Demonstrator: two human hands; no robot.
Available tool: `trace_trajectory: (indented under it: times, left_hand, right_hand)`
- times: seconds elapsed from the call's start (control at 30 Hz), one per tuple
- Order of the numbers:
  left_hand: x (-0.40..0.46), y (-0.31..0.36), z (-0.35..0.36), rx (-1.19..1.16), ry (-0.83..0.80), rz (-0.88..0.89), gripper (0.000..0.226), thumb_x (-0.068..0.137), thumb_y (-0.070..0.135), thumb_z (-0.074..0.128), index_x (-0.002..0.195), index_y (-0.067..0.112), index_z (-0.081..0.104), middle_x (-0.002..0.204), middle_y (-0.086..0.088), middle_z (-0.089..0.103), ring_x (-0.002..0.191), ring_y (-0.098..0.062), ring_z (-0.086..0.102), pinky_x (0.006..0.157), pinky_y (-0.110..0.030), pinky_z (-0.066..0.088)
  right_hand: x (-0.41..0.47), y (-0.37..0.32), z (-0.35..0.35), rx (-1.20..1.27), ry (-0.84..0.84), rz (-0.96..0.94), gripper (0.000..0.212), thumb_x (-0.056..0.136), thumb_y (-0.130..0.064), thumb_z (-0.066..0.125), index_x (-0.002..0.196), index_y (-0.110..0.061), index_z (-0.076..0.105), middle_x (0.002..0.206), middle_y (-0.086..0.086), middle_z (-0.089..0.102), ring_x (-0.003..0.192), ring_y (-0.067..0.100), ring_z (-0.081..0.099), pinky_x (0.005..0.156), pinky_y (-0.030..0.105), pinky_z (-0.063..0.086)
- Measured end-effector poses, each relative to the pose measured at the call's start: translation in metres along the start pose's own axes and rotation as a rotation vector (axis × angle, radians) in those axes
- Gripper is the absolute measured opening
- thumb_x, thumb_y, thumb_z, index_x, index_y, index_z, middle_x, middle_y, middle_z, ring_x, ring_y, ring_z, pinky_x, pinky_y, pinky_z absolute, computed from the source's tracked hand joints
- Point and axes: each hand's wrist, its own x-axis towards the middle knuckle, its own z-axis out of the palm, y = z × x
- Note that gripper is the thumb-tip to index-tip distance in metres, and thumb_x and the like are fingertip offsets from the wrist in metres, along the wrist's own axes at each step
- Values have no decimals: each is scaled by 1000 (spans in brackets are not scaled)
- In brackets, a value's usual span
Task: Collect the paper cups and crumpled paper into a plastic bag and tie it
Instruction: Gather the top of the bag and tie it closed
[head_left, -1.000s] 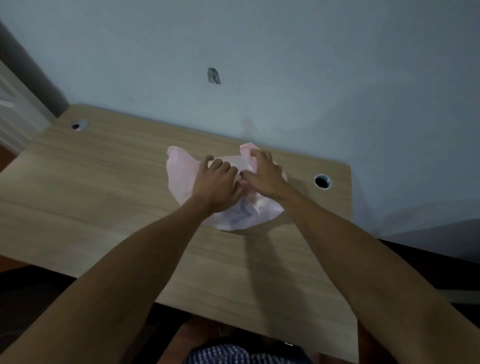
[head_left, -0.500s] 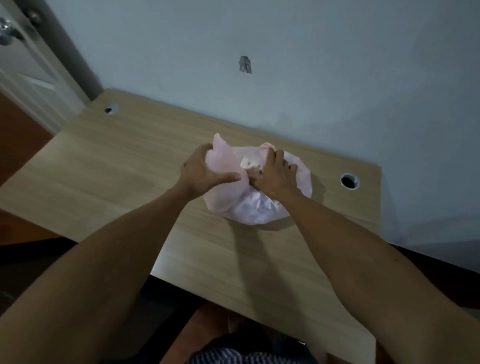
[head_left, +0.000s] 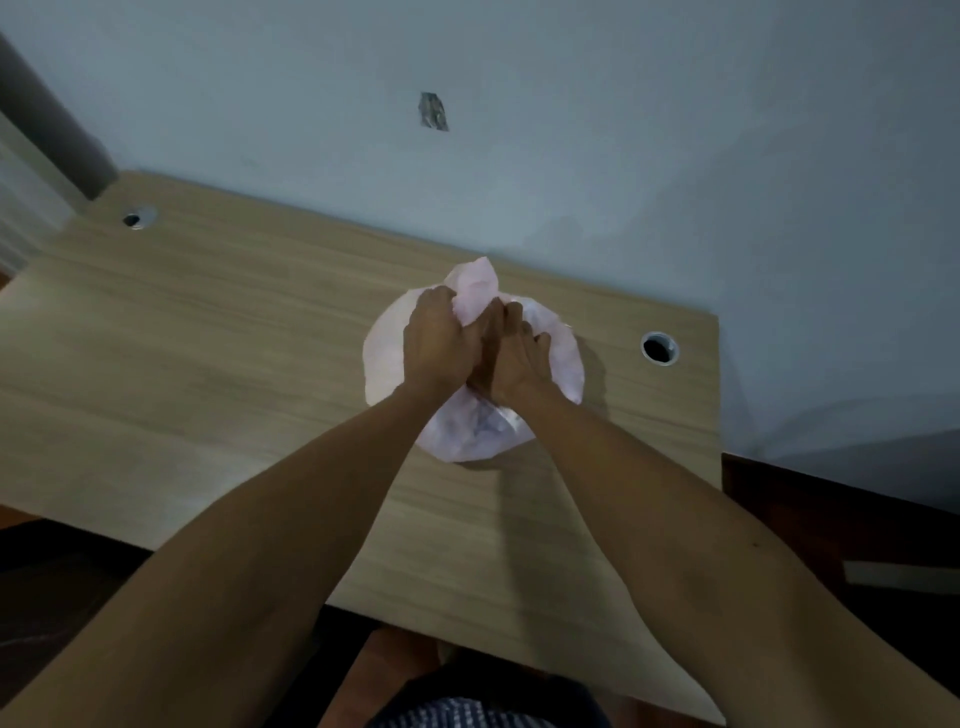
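Observation:
A pale pink plastic bag (head_left: 470, 431) sits bulging on the wooden desk (head_left: 208, 364), near the back right. Crumpled paper shows faintly through its near side; no cups are visible. My left hand (head_left: 436, 345) grips the gathered top of the bag, whose bunched end sticks up past my knuckles. My right hand (head_left: 511, 358) presses close beside it on the same neck of plastic, fingers curled around it. Both hands cover the bag's mouth.
Two round cable holes are set in the desk, one at the far left (head_left: 139, 218) and one at the right (head_left: 660, 347). A blue-grey wall stands right behind the desk. Dark furniture (head_left: 831, 530) lies to the right of the desk.
Both hands have come together over the bag and bunched its spread-out top into one upright tuft. The bag looks rounder and more closed than before.

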Motion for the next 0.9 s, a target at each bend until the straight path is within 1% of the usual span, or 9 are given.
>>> trace_trajectory:
  times: [0.13, 0.2, 0.3, 0.4, 0.53, 0.6, 0.7, 0.77, 0.9]
  left_hand:
    - [-4, 0, 1, 67, 25, 136, 61, 95, 54, 50, 140, 13, 43, 122, -8, 45, 96, -28, 57, 79, -40, 50]
    - [-5, 5, -3, 151, 77, 241, 53, 99, 38, 42, 143, 8, 43, 121, -15, 47, 96, -32, 54, 81, -42, 49]
    - [-3, 19, -13, 251, 134, 374, 42, 97, 20, 35, 129, 5, 58, 110, -17, 57, 94, -35, 55, 81, -47, 52]
    - [-1, 34, -23, 126, 73, 338, 30, 98, 15, 49, 128, 19, 50, 118, -11, 57, 90, -30, 61, 73, -47, 56]
    - [7, 54, -27, -142, 120, 76, 54, 85, 27, 75, 125, 29, 40, 111, 0, 54, 90, -8, 57, 71, -19, 50]
    - [15, 54, -27, -95, 149, -29, 41, 78, 28, 82, 107, 19, 54, 106, -4, 58, 87, -13, 57, 65, -11, 37]
    - [21, 54, -31, -19, 168, 10, 31, 81, 22, 74, 61, 14, 51, 77, -13, 61, 72, -25, 59, 54, -22, 36]
    - [16, 59, -36, -44, 194, 106, 24, 83, 17, 63, 62, 6, 58, 67, -12, 62, 65, -26, 61, 57, -39, 46]
    - [4, 81, -43, -248, 203, 151, 17, 88, 16, 62, 84, 0, 65, 78, -9, 70, 71, -21, 69, 63, -37, 55]
  right_hand:
    - [-7, 3, -11, 125, 19, -38, 77, 94, -52, 53, 155, -17, 22, 146, 9, 37, 132, 30, 41, 100, 49, 40]
    - [-6, 8, -21, 221, 144, -44, 58, 102, -37, 44, 155, -18, 29, 142, 8, 44, 126, 30, 48, 90, 41, 39]
    - [-5, 9, -41, 298, 404, -72, 45, 100, -8, 45, 143, -11, 54, 123, 13, 63, 103, 37, 63, 79, 39, 46]
    - [-7, 12, -62, 387, 434, -119, 51, 93, -2, 55, 142, -15, 56, 112, 10, 64, 93, 29, 63, 74, 36, 52]
    - [-10, 11, -88, 657, 363, 7, 75, 87, -12, 73, 144, -37, 31, 121, 5, 61, 99, 18, 62, 80, 32, 54]
    - [-8, 12, -96, 754, 342, 108, 60, 79, -18, 81, 130, -23, 47, 110, 4, 66, 92, 18, 64, 75, 31, 53]
    - [-10, 18, -106, 775, 390, 110, 23, 77, -16, 76, 73, -8, 54, 72, 5, 59, 65, 18, 56, 60, 31, 43]
    - [-15, 19, -114, 818, 423, 82, 21, 79, -14, 67, 69, -4, 52, 66, 5, 58, 61, 18, 57, 57, 33, 45]
    - [-24, 7, -140, 1152, 361, 46, 16, 91, -8, 56, 89, 5, 64, 86, 17, 74, 75, 23, 77, 66, 39, 58]
